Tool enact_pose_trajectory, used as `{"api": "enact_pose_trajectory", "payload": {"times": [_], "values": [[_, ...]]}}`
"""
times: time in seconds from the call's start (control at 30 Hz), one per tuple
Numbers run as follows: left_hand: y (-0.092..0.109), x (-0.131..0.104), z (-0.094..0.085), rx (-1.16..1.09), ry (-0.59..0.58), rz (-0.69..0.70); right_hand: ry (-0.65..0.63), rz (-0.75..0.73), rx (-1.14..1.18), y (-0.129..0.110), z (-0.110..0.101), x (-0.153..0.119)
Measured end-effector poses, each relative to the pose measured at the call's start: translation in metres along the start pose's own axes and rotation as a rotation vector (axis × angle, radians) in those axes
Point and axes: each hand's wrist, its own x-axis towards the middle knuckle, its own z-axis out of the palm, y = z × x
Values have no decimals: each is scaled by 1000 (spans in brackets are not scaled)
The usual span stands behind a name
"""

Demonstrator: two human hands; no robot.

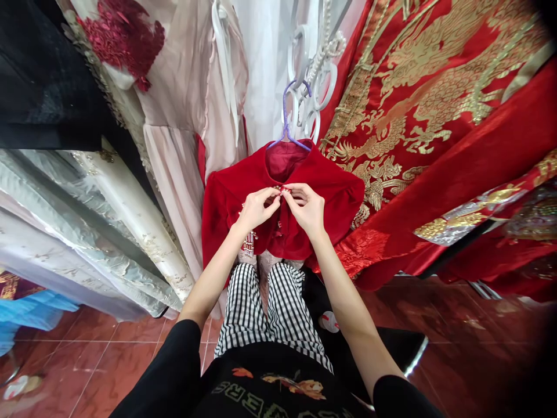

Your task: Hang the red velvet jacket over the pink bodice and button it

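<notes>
Two hands pinch: left hand (256, 210) and right hand (310, 210) meet at the top clasp (282, 190) of a hanging jacket (235, 188), neither nearer; it sits at the foot of the collar (260, 164), the lower clasps (279, 225) running in line below, between the wrists

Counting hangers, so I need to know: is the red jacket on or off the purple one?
On: the purple hanger slopes into the neck of the red jacket, its hook standing out above.
</notes>
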Motion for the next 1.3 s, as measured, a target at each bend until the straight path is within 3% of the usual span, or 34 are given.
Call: {"api": "enact_pose_trajectory", "payload": {"times": [0.13,0.2,0.27,0.4,0.5,0.57,0.7,0.83,0.9,0.97,1.07,1.13,1.3], "values": [[-1,3,-2,-33,-39,-9,-32,5,6,1,-4,5],[-1,1,2,-82,-7,-80,-73,4,21,2,-5,3],[0,-6,12,-208,89,-202,-69,21,54,6,-3,-5],[2,-27,37,-523,304,-403,118,98,47,27,9,-42],[2,-39,47,-524,372,-455,37,115,-120,43,7,-68],[0,-43,49,-472,342,-456,60,136,-201,45,-4,-77],[-2,-42,49,-387,194,-418,248,190,-238,25,-32,-77],[6,-49,52,-303,72,-339,116,198,-85,3,-35,-74],[12,-59,52,-277,84,-319,43,224,-4,-1,-28,-76],[15,-71,50,-217,219,-357,3,245,25,1,-20,-81],[9,-86,42,-37,591,-480,-57,258,-62,7,-14,-89],[-1,-91,35,59,742,-535,-82,263,-149,8,-14,-93],[-20,-86,25,94,710,-530,-91,263,-192,7,-18,-97]]}}
